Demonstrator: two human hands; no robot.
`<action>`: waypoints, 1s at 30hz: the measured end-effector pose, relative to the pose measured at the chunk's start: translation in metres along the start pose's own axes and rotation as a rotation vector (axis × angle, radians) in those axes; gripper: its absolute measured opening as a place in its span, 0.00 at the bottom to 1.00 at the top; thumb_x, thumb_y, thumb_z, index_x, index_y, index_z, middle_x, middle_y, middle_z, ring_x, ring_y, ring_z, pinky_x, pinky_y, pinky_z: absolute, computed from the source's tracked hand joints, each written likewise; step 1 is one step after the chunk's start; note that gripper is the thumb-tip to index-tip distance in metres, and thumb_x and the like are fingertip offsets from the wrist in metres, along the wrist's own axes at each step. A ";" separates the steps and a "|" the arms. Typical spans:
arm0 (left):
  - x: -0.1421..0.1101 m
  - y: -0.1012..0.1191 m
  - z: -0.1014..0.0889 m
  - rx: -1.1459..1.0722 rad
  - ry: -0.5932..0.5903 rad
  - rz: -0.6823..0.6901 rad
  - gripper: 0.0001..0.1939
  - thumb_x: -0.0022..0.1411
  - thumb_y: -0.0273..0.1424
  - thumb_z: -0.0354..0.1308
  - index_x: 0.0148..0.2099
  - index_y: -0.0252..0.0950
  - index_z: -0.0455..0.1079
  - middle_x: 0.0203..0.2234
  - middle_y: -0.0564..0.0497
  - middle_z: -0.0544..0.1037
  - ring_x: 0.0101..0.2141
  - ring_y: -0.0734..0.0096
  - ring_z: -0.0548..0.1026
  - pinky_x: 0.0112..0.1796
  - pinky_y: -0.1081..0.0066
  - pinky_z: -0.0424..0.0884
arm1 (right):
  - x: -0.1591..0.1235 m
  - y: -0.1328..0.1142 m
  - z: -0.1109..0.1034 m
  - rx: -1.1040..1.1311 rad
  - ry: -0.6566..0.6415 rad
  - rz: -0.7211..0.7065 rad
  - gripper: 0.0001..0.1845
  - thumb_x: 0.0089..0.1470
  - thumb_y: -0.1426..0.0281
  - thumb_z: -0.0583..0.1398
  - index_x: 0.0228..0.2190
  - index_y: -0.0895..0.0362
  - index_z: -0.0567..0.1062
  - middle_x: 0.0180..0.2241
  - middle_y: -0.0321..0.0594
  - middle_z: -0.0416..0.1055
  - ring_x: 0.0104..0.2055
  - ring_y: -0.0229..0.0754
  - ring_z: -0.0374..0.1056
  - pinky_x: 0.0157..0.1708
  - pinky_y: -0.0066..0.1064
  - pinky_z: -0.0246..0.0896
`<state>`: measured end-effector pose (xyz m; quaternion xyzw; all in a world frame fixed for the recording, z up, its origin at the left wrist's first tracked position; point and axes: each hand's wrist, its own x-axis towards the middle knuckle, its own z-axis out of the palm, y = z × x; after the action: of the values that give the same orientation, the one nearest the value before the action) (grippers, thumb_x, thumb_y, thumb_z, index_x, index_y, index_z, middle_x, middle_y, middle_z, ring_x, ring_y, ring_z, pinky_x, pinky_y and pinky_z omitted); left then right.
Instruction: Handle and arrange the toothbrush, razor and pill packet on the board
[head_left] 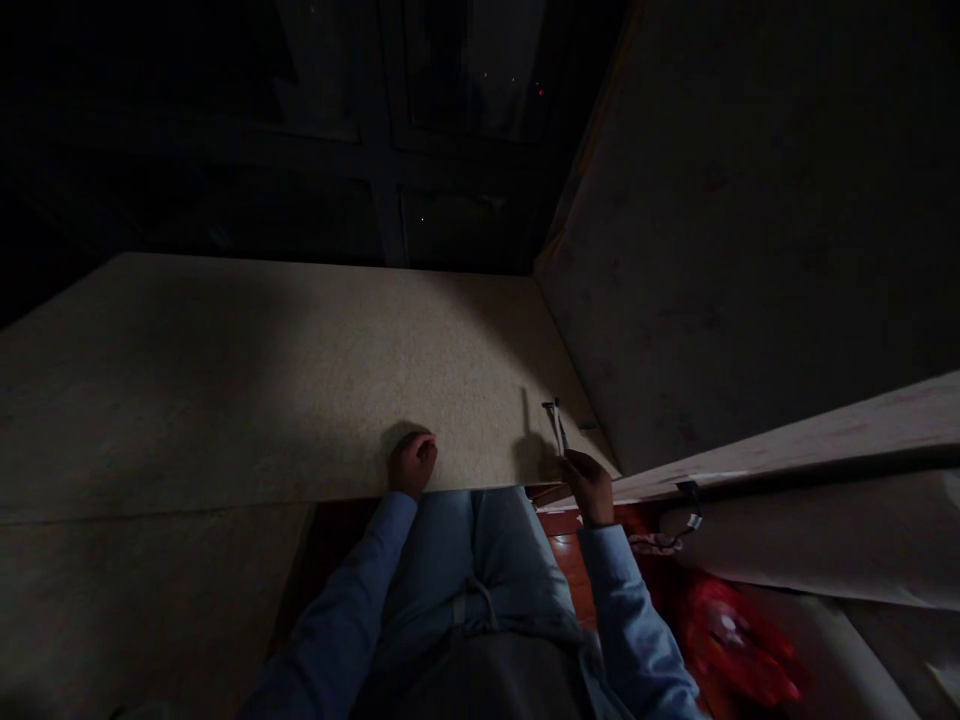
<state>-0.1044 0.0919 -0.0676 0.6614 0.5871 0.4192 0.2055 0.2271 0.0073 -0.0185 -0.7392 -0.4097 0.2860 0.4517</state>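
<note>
My right hand (590, 488) is closed, thumb and fingers pinching the lower end of a slim white stick-like object (557, 428). A dark crosspiece shows near its top and a dark strip runs alongside it. The light is too dim to tell its kind. It points away from me over the pale tabletop (360, 370), throwing a shadow to its left. My left hand (413, 463) rests at the tabletop's near edge, fingers curled into a loose fist with nothing visible in it.
A small dark item (587, 427) lies by the wall (720, 250) on the right. Dark window panes (465, 220) stand behind the tabletop. Below right are a black plug with a cord (688, 490) and a red plastic bag (739, 640) beside pale furniture.
</note>
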 end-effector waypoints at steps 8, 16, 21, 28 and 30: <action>-0.003 0.007 -0.002 -0.112 -0.015 -0.036 0.11 0.61 0.35 0.55 0.38 0.37 0.78 0.31 0.47 0.82 0.31 0.67 0.79 0.33 0.71 0.76 | -0.029 -0.038 0.107 0.160 -0.331 -0.030 0.24 0.43 0.51 0.66 0.33 0.59 0.81 0.27 0.44 0.80 0.27 0.45 0.73 0.25 0.32 0.66; -0.003 0.011 -0.005 -0.198 0.018 -0.131 0.14 0.64 0.41 0.56 0.37 0.37 0.78 0.29 0.47 0.83 0.30 0.67 0.81 0.33 0.71 0.76 | -0.040 -0.052 0.190 0.139 -0.493 -0.099 0.13 0.45 0.60 0.65 0.31 0.57 0.79 0.24 0.37 0.78 0.26 0.42 0.72 0.27 0.30 0.68; -0.002 0.010 -0.002 -0.190 0.052 -0.196 0.10 0.60 0.37 0.62 0.38 0.37 0.78 0.32 0.46 0.85 0.34 0.65 0.82 0.36 0.69 0.78 | -0.041 -0.051 0.203 0.095 -0.492 -0.145 0.11 0.43 0.66 0.63 0.32 0.56 0.79 0.27 0.38 0.79 0.30 0.43 0.74 0.33 0.33 0.70; -0.002 0.011 0.001 -0.133 0.037 -0.215 0.09 0.56 0.35 0.67 0.40 0.39 0.79 0.32 0.48 0.84 0.35 0.64 0.82 0.40 0.65 0.77 | -0.044 -0.050 0.198 0.056 -0.479 -0.198 0.14 0.43 0.65 0.62 0.34 0.55 0.79 0.31 0.40 0.81 0.35 0.46 0.76 0.38 0.35 0.72; -0.003 0.011 0.001 -0.122 0.028 -0.206 0.09 0.57 0.34 0.66 0.40 0.39 0.79 0.33 0.47 0.84 0.35 0.64 0.81 0.40 0.65 0.77 | -0.046 -0.051 0.198 0.048 -0.479 -0.210 0.14 0.45 0.65 0.61 0.35 0.55 0.79 0.32 0.40 0.82 0.36 0.47 0.77 0.39 0.35 0.72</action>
<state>-0.0973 0.0873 -0.0607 0.5779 0.6280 0.4402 0.2789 0.0299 0.0666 -0.0547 -0.5927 -0.5727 0.4140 0.3863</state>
